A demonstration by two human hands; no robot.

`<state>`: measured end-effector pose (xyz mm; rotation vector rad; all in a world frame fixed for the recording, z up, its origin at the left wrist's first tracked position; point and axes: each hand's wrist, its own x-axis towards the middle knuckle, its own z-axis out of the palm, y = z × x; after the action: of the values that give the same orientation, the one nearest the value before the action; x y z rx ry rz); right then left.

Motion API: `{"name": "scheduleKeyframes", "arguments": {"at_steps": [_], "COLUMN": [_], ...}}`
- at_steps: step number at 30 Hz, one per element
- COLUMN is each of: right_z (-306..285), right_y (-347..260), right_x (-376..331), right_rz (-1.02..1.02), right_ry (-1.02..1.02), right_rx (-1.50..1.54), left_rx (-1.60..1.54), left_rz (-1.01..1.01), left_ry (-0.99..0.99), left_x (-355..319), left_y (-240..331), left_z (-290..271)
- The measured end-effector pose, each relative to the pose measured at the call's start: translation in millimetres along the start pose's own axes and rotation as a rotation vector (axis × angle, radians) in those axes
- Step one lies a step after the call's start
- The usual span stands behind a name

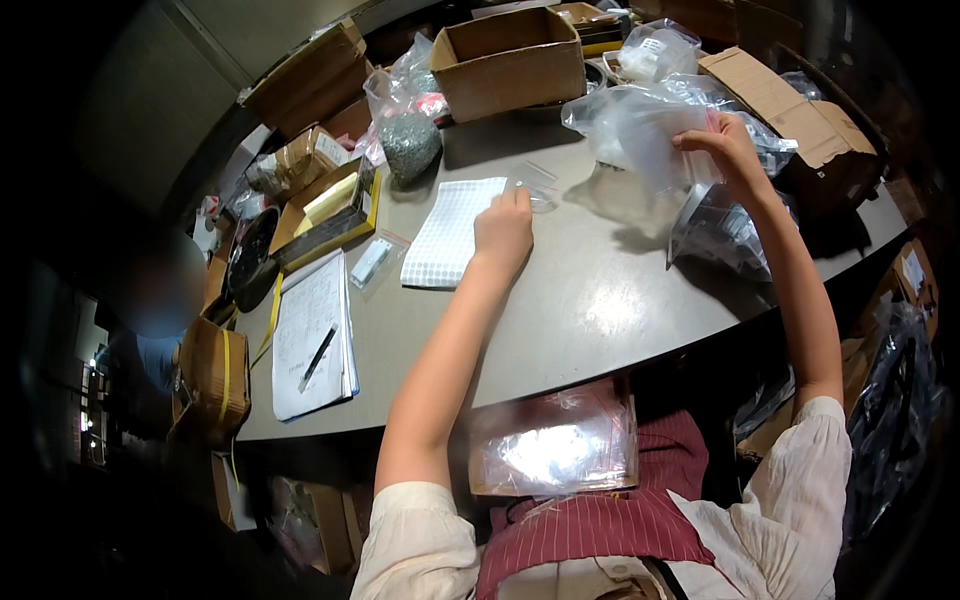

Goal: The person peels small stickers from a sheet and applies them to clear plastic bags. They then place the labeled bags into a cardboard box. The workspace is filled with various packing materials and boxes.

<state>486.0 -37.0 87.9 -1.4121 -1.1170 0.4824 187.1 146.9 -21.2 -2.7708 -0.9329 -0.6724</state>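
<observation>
My left hand is closed at the right edge of a white sheet of round grey stickers. Its fingertips pinch the near side of a small clear plastic bag, partly covered by the fingers. Up at the right, my right hand grips a larger clear plastic bag between thumb and fingers, raised over the table. Below that hand stands another clear bag filled with small packets. Left of the sticker sheet lies a small bag with a pale blue-white piece inside.
A notepad with a black pen lies at the left. Farther back stand a bag of grey metal bits, an open cardboard box and more boxes. A box of clear bags sits at my lap.
</observation>
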Motion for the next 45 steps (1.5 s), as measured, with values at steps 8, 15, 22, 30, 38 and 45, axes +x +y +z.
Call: {"name": "scheduleKeyframes", "arguments": {"at_steps": [8, 15, 22, 30, 38, 45], "right_z": [6.3, -17.5, -14.2, -10.1, -2.1, -15.4], "right_y": [8.2, 38.2, 32.2, 26.2, 18.5, 27.7], "right_x": [-14.0, -13.1, -9.6, -20.0, -17.8, -3.0], "right_rz": [-0.079, -0.090, -0.112, -0.048, -0.088, -0.038], "right_ry": [-0.046, -0.074, -0.091, -0.080, -0.084, -0.157], "right_rx": [-0.024, -0.167, -0.199, -0.105, -0.006, 0.014], "left_rx": [-0.311, -0.154, -0.564, -0.424, -0.514, -0.652], "left_rz": [0.337, 0.664, 0.073, 0.368, 0.245, 0.177], "left_ry": [0.016, -0.156, -0.775, -0.676, -0.645, -0.815], "left_x": [-107.9, -265.0, -289.6, -336.8, -352.1, -349.6], "left_y": [28.3, 51.9, 41.6, 69.4, 72.5, 69.3], "left_z": [-86.1, -141.6, -162.0, -123.4, -144.1, -193.6]}}
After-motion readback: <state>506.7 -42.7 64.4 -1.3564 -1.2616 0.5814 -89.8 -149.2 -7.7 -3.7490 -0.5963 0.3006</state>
